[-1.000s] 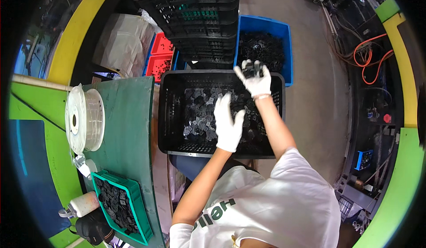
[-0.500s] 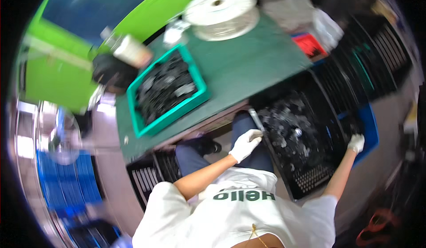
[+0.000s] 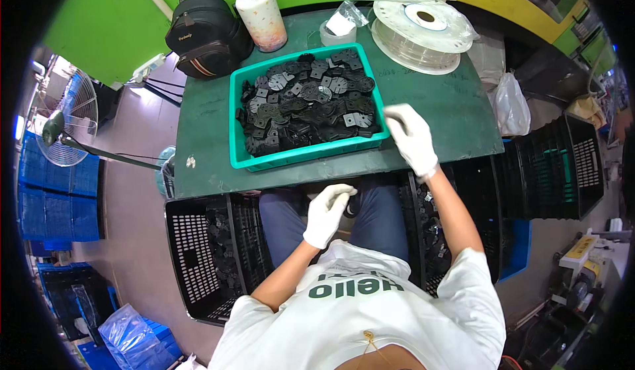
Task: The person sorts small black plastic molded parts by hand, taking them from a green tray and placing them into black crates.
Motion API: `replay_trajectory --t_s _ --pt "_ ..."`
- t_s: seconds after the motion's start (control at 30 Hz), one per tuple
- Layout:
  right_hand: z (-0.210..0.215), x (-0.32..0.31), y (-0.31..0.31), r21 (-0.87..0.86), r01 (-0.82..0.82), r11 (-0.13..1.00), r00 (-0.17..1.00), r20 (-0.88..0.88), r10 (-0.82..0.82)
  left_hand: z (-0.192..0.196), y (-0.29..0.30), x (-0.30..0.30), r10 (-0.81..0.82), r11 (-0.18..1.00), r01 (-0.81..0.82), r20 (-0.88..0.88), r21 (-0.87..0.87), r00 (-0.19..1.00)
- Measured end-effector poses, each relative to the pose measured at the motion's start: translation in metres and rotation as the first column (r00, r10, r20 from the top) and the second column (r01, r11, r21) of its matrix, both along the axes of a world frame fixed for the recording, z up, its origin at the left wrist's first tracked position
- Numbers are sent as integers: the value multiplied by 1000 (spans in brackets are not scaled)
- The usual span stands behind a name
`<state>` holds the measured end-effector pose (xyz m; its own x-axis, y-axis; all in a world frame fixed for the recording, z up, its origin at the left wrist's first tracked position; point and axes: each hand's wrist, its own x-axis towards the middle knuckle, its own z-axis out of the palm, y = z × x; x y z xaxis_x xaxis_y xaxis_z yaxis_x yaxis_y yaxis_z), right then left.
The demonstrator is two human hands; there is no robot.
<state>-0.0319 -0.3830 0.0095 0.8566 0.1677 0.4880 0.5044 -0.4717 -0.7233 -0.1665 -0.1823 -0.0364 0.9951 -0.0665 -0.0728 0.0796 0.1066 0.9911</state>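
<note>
A teal plastic tray (image 3: pixel 236 128) stands on the green table, filled with flat black plastic parts (image 3: pixel 311 102), many with round toothed ends. At its right rim is my right hand (image 3: pixel 413 139), in a white glove. Its fingers are stretched out, somewhat apart from the thumb, and nothing shows in them. My left hand (image 3: pixel 325 216), also white-gloved, hovers over my lap in front of the table edge. Thumb and fingers there are brought together in a pinch; whether something small is between them is hidden.
Black crates (image 3: pixel 198 264) with black parts flank my legs; a right-hand crate (image 3: pixel 433 231) lies beneath my forearm. On the green table (image 3: pixel 450 112) stand a clear spool (image 3: pixel 423 32), a bottle (image 3: pixel 260 16) and a black backpack (image 3: pixel 206 36). A fan (image 3: pixel 66 122) is at left.
My right hand has left the crates on the right and come up to the tray's rim. My left hand has shifted slightly left. The view has turned toward the table.
</note>
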Motion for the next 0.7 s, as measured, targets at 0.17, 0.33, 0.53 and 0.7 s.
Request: replay_trajectory --t_s 0.17,0.33,0.53,0.7 --pt "23 49 42 -511 -1 859 990 118 71 7 38 1 94 996 -94 -52 4 994" --pt "32 67 54 -639 -272 719 962 -187 198 7 62 10 179 979 -179 -7 -93 984" --pt "32 47 71 449 -57 892 905 -354 236 22 71 28 192 962 -188 -1 -197 981" --pt "36 13 97 500 -18 866 927 -315 202 25 70 46 188 927 -175 9 -331 982"
